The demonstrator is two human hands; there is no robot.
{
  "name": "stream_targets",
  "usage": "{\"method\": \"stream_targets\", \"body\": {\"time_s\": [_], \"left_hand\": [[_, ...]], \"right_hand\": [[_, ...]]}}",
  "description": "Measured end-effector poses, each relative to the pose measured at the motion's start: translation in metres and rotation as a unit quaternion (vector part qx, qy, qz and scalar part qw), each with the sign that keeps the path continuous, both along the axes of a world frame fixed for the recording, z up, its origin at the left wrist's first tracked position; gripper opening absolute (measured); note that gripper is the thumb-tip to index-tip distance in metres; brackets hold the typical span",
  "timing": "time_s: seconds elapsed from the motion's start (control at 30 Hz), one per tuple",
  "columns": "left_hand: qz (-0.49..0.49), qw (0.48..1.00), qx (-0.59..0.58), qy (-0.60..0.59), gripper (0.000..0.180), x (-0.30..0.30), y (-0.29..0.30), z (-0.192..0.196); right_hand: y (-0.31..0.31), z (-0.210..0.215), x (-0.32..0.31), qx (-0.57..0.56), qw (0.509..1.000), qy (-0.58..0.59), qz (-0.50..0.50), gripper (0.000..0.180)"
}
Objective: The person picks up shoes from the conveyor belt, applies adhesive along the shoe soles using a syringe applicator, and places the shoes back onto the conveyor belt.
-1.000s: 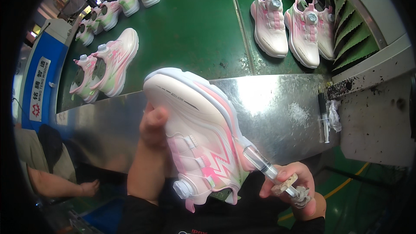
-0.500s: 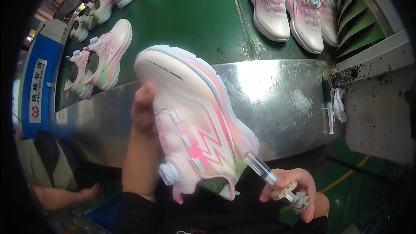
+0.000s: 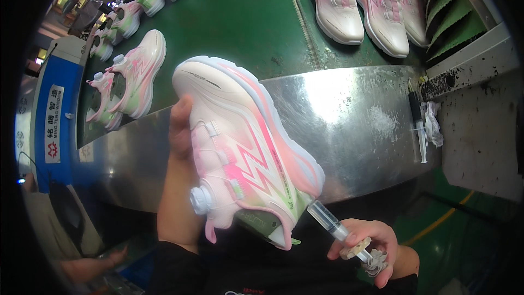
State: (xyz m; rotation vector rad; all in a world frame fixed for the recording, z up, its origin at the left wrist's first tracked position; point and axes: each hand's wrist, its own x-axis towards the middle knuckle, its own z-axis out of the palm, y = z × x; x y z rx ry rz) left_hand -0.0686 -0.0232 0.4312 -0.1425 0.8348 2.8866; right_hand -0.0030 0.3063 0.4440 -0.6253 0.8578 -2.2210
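Observation:
A white and pink sneaker [image 3: 240,142] with a pale blue sole is held up in front of me, its toe pointing away and its side facing up. My left hand [image 3: 182,126] grips it from the left near the forefoot, most fingers hidden behind it. In my right hand [image 3: 371,246] is a clear syringe [image 3: 327,221], its nozzle end at the seam between upper and sole near the heel. Whitish wrapping, perhaps tape or tissue, covers its finger flange and plunger end. A white dial [image 3: 201,200] sits on the sneaker's tongue.
Matching sneakers stand at the left [image 3: 139,74] and far right [image 3: 335,8] on a green conveyor belt [image 3: 240,14]. A metal plate [image 3: 349,115] forms the near edge. Another syringe [image 3: 419,128] lies there beside crumpled white tissue [image 3: 433,126]. Another person's arm [image 3: 95,265] shows at lower left.
The sneaker has turned slightly in my left hand, showing more of its collar opening. The syringe's nozzle end has shifted a little along the seam toward the heel. The view has also shifted slightly.

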Motion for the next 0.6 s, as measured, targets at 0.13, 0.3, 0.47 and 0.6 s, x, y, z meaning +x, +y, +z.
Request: {"method": "stream_targets", "body": {"time_s": [0.13,0.3,0.47,0.6], "left_hand": [[0.013,0.999,0.0,-0.033,0.049,-0.004,0.001,-0.003],[0.007,0.999,0.014,-0.039,0.049,-0.004,0.003,0.001],[-0.001,0.999,0.022,-0.033,0.049,-0.005,0.006,0.001],[0.006,0.999,0.003,-0.052,0.049,-0.006,0.0,-0.007]], "right_hand": [[0.002,-0.002,0.002,0.01,1.0,-0.014,-0.014,0.078],[0.003,-0.006,0.003,0.02,0.999,0.016,-0.038,0.077],[0.004,-0.014,0.005,0.009,0.998,0.041,-0.049,0.076],[0.008,-0.014,0.005,0.034,0.999,0.02,-0.033,0.077]]}}
